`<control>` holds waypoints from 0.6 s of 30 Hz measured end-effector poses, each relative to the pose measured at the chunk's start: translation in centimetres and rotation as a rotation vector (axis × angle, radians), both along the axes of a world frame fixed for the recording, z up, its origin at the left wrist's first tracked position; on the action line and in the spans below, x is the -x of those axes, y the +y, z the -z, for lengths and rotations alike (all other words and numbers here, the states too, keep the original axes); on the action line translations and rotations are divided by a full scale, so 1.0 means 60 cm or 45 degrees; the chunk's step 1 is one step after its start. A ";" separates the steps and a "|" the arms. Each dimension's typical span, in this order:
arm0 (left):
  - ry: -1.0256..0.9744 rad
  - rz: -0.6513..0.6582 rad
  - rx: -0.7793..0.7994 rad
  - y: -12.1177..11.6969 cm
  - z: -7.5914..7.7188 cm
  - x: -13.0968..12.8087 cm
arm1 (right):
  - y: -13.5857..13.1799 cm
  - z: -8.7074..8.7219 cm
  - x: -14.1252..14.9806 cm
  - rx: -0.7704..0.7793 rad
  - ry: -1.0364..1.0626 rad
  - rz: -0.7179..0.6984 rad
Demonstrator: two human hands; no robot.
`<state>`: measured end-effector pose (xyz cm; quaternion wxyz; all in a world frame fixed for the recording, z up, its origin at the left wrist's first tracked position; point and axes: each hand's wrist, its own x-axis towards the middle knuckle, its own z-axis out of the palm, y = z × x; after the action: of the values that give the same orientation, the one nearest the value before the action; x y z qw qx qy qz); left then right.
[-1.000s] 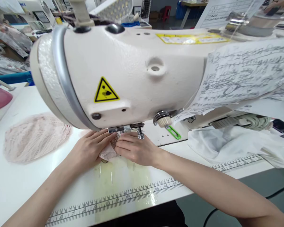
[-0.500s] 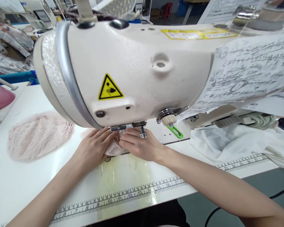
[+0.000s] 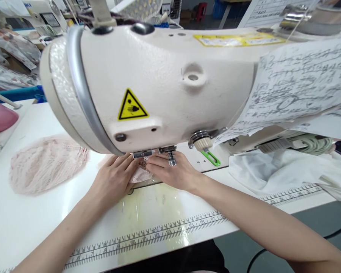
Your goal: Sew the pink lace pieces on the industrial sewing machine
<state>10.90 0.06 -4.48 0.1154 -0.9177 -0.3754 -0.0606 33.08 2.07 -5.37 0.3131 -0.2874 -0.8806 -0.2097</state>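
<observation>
Under the head of a white sewing machine, a piece of pale pink lace fabric lies on the machine bed between my hands. My left hand rests flat on its left side, fingers stretched forward and partly tucked below the machine head. On the other side, my right hand has its fingers curled together at the fabric by the presser area. The machine head hides the needle and some of the fingertips. A metal thread-tension knob hangs just above the right hand.
Another pink lace piece lies flat on the left of the white table. White cloth is bunched at the right. A green threader-like tool lies behind my right hand. A printed ruler follows the front edge.
Both hands and the lace fabric have shifted slightly away from me, further under the machine head. The right hand has also slid a little to the right.
</observation>
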 end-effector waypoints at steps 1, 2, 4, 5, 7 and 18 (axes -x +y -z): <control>0.007 0.005 -0.011 0.000 0.000 0.000 | 0.002 0.002 -0.001 0.026 -0.003 -0.013; 0.011 0.010 -0.019 -0.001 0.000 0.000 | 0.003 0.004 -0.002 0.052 -0.008 -0.022; 0.003 0.024 -0.040 -0.001 0.000 -0.001 | 0.006 0.007 -0.005 0.104 -0.014 -0.050; -0.008 0.030 -0.049 -0.001 0.001 -0.001 | 0.007 0.008 -0.006 0.133 -0.014 -0.064; -0.041 0.028 -0.052 -0.001 0.002 -0.001 | 0.009 0.010 -0.008 0.185 -0.020 -0.088; -0.124 0.044 -0.047 -0.001 -0.001 0.000 | 0.014 0.017 -0.010 0.253 0.016 -0.118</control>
<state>10.87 0.02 -4.40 0.1129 -0.9176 -0.3635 -0.1143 33.71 2.93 -6.40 0.2979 -0.2771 -0.9074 -0.1049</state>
